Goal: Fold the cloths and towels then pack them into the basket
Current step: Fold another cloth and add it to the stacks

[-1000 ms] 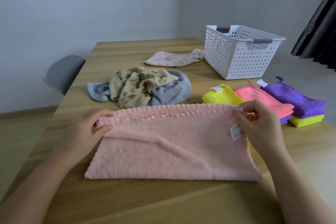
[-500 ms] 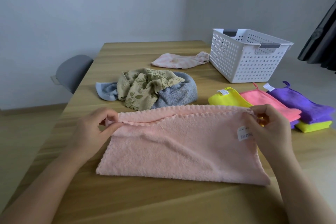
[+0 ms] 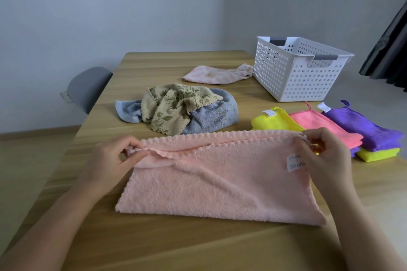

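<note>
The white label on the pink towel has unreadable print. Fingers of the left hand and right hand each pinch a far corner, with the towel stretched between them on the worktop.

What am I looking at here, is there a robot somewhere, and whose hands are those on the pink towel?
There is no robot here. A person works with two bare hands, and every picture comes from one wide-angle camera worn on their head, looking forward and down. So the arms reaching in from the bottom are the wearer's own. On the wooden table lies a peach-pink towel, folded in half; the left hand pinches its far left corner and the right hand pinches its far right corner. Behind it is an unfolded heap: a floral cloth on a grey-blue towel, and further back a pale pink cloth. To the right sit folded cloths in yellow, pink and purple, and behind them a white perforated basket. A grey chair stands at the table's left.
</note>
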Motion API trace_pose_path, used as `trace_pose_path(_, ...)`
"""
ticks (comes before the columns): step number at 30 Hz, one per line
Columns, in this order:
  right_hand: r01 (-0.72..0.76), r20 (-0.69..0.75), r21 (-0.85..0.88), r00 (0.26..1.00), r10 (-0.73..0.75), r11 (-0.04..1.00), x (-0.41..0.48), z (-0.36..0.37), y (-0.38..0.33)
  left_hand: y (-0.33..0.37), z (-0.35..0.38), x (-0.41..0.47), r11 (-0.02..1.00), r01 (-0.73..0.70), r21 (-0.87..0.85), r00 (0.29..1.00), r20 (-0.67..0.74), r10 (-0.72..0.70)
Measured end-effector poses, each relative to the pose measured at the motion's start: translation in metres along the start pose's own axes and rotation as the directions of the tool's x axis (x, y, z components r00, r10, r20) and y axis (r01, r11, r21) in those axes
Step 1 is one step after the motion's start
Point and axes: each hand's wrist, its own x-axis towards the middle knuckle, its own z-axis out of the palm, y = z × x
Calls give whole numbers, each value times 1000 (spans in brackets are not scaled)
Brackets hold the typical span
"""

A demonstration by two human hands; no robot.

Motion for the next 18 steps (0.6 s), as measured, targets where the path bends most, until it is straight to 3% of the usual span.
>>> trace_pose_path(5, 16, -35, 49, 999, -14, 999, 0, -1, -3, 13, -7, 1, 992, 83, -91, 991, -102, -92)
trace_pose_path(12, -61, -6, 263, 998, 65, 963, 6, -13, -10, 34, -21, 12, 964, 165, -209, 960, -190, -206)
trace_pose_path(18, -164, 132, 295, 983, 130, 941, 21, -56, -30, 51, -49, 33, 964, 161, -213, 985, -29, -171)
